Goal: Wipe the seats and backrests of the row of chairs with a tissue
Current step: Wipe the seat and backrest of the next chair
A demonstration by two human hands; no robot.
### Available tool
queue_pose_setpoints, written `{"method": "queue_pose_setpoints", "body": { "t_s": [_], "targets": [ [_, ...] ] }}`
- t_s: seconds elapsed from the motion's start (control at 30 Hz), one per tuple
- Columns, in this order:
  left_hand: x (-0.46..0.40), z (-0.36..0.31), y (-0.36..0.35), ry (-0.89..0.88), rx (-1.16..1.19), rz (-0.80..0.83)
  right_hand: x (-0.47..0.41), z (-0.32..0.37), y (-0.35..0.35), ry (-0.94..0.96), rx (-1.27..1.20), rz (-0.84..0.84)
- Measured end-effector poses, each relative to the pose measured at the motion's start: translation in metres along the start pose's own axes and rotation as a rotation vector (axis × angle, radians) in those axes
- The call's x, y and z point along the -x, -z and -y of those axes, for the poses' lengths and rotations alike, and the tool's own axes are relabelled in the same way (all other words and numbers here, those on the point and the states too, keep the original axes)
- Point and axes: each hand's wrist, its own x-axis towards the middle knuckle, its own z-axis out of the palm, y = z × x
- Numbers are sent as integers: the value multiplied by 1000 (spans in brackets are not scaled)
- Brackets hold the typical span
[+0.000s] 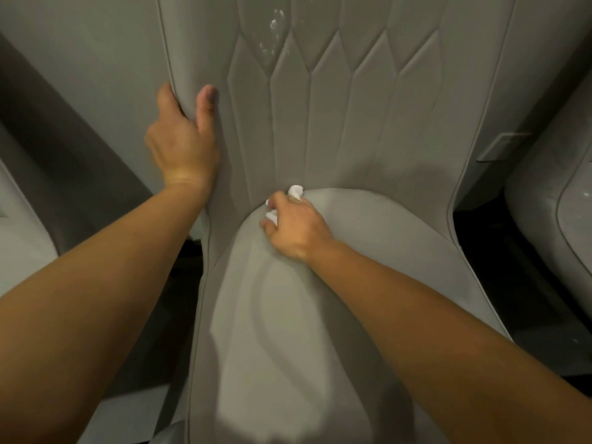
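A grey padded chair fills the head view, its quilted backrest [336,100] above and its smooth seat [320,315] below. My right hand [296,227] grips a crumpled white tissue [295,191] and presses it into the crease where seat meets backrest. My left hand [182,139] grips the backrest's left edge, thumb on the front and fingers curled round behind. Small white flecks [272,33] sit on a glossy patch high on the backrest.
A neighbouring grey chair [551,203] stands at the right and another [19,235] at the left. Dark gaps and floor [499,270] lie between the chairs.
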Motion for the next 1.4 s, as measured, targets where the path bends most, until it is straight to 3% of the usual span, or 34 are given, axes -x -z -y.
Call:
{"method": "queue_pose_setpoints", "body": {
  "t_s": [0.13,0.27,0.5,0.63,0.9,1.0,1.07,1.17,1.27,1.33,1.4],
  "targets": [
    [-2,1,2,-10,-30,19,-3,-19,13,146,39,111],
    [-2,2,2,0,-78,23,-8,-37,12,220,212,34],
    [-1,0,2,-1,-99,41,-3,-68,33,23,388,-19],
    [-2,1,2,12,-97,36,15,-90,40,-114,451,-149],
    [0,0,2,4,-76,15,14,-74,26,-312,246,-313],
    [1,0,2,18,-58,28,-3,-68,37,-333,-68,-338],
    [-1,1,1,18,-63,29,-16,-55,55,-352,-297,-479],
    [-3,3,-1,9,-87,25,-30,-17,91,-178,-417,-774],
    [-4,3,-1,11,-102,25,-41,32,131,164,-510,-1139],
    [-4,2,-1,14,-107,31,-61,52,152,348,-461,-1262],
    [-5,4,-2,16,-102,35,-86,69,170,433,-265,-1276]
  ]
}}
